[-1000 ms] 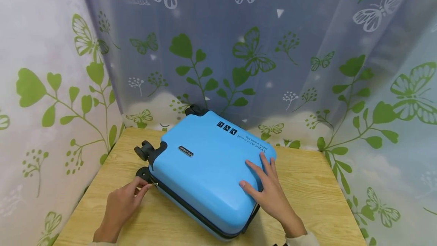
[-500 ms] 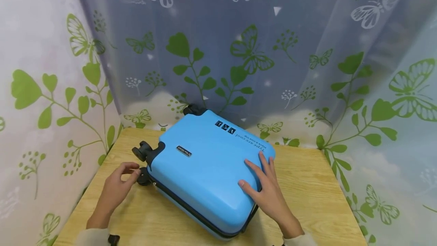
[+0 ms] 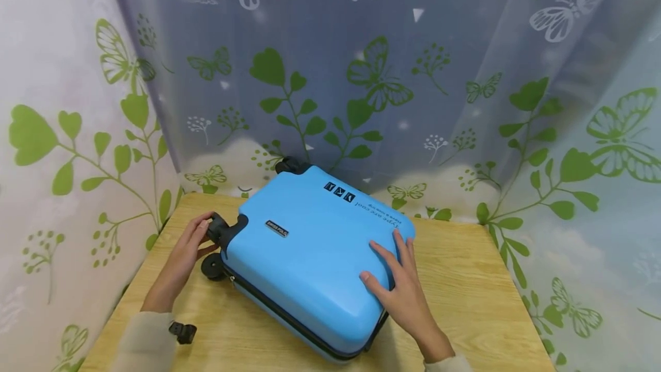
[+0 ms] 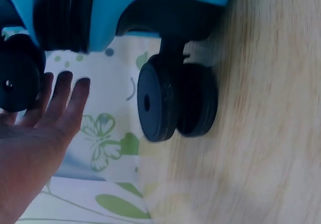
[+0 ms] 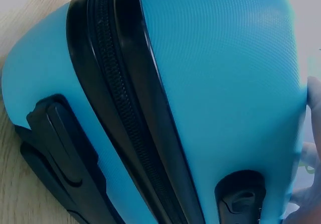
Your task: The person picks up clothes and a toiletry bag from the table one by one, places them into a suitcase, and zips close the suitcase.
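A light blue hard-shell suitcase (image 3: 310, 263) lies on its side on the wooden table. Its black wheels point left, and a black zipper (image 5: 113, 73) runs along the side. My left hand (image 3: 181, 254) is at the upper near caster wheel (image 3: 217, 227), fingertips along its top and underside. In the left wrist view several fingers (image 4: 65, 98) reach fairly straight past that wheel, with the thumb out of sight. The lower caster wheel (image 4: 155, 101) stands free of the hand. My right hand (image 3: 408, 297) rests with spread fingers on the suitcase's right end.
Wood-grain table (image 3: 475, 291) extends around the suitcase. Curtains (image 3: 335, 62) printed with butterflies and leaves enclose the back and both sides. A zipper pull (image 3: 232, 279) hangs near the lower wheel. A black handle (image 5: 65, 148) sits on the suitcase's right end.
My left hand has let go of the zipper pull beside the lower wheel, drawn back left, then moved up to the upper wheel. The right hand stays on the suitcase.
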The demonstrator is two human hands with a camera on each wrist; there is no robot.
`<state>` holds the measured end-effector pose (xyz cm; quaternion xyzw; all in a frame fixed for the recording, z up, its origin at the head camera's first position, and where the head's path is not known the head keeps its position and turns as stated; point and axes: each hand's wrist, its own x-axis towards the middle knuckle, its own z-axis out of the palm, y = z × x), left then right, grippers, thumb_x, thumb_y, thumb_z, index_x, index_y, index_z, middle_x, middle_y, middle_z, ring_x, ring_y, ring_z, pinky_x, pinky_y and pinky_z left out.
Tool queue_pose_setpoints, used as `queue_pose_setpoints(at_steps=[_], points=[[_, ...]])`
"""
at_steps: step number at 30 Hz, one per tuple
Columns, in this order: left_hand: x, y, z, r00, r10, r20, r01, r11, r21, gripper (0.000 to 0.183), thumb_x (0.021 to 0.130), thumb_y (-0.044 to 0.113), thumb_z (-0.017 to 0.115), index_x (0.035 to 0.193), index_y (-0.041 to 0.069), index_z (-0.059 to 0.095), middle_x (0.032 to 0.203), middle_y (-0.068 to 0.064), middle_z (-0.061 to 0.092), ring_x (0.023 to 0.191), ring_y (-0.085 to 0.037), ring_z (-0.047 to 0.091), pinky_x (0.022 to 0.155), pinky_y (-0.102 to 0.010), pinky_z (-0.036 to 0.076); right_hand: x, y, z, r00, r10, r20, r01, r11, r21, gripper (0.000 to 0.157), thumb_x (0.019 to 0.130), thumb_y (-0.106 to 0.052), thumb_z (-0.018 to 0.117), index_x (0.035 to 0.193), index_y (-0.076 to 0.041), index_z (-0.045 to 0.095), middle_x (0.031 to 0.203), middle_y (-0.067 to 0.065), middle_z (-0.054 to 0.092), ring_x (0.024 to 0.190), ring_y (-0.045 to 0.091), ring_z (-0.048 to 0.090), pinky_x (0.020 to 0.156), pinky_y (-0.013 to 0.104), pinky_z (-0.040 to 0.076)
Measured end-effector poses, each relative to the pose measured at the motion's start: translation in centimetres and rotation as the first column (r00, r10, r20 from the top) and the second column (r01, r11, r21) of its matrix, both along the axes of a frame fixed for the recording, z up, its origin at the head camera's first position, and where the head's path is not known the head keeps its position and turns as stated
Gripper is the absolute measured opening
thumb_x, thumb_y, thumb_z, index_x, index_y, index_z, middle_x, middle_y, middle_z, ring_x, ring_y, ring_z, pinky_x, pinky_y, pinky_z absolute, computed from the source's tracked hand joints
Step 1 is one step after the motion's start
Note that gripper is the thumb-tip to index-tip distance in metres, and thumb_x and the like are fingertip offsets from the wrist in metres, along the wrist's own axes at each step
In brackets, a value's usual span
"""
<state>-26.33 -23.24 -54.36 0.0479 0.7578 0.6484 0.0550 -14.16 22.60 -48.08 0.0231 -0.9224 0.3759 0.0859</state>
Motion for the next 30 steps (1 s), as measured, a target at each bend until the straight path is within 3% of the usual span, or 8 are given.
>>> queue_pose_setpoints(at_steps=[8, 19, 30], points=[[0.8, 0.3, -0.4, 0.998, 0.000, 0.056, -0.007, 0.991, 0.134, 0.055, 0.119, 0.048, 0.037, 0.164, 0.016, 0.031, 0.160, -0.012, 0.033, 0.115, 0.004, 0.065, 0.096, -0.023, 0.059, -1.2, 1.5, -0.3, 0.997, 0.069, -0.024, -0.069, 0.998, 0.000, 0.061, 0.102, -0.040, 0.077, 0.158, -0.029, 0.058, 0.184, 0.014, 0.010, 0.167, 0.054, -0.006, 0.119, 0.090, 0.016], [2.8, 0.8, -0.7, 0.999, -0.024, 0.026, 0.019, 0.985, 0.172, 0.042, 0.120, 0.040, 0.040, 0.154, 0.015, 0.035, 0.139, 0.002, 0.053, 0.116, -0.001, 0.069, 0.097, -0.029, 0.062, -3.9, 4.6, -0.8, 0.979, 0.200, -0.048, -0.201, 0.980, -0.010, 0.059, 0.103, -0.034, 0.075, 0.159, -0.031, 0.057, 0.185, 0.009, 0.012, 0.169, 0.050, -0.006, 0.119, 0.089, 0.015], [4.5, 0.8, -1.6, 0.995, -0.099, -0.030, 0.103, 0.974, 0.202, 0.027, 0.120, 0.029, 0.039, 0.144, 0.016, 0.040, 0.133, 0.009, 0.062, 0.119, -0.003, 0.071, 0.099, -0.032, 0.063, -7.0, 7.5, -0.6, 0.957, 0.289, -0.011, -0.289, 0.957, -0.018, 0.057, 0.104, -0.029, 0.073, 0.159, -0.029, 0.058, 0.185, 0.005, 0.011, 0.170, 0.044, -0.008, 0.119, 0.090, 0.012]])
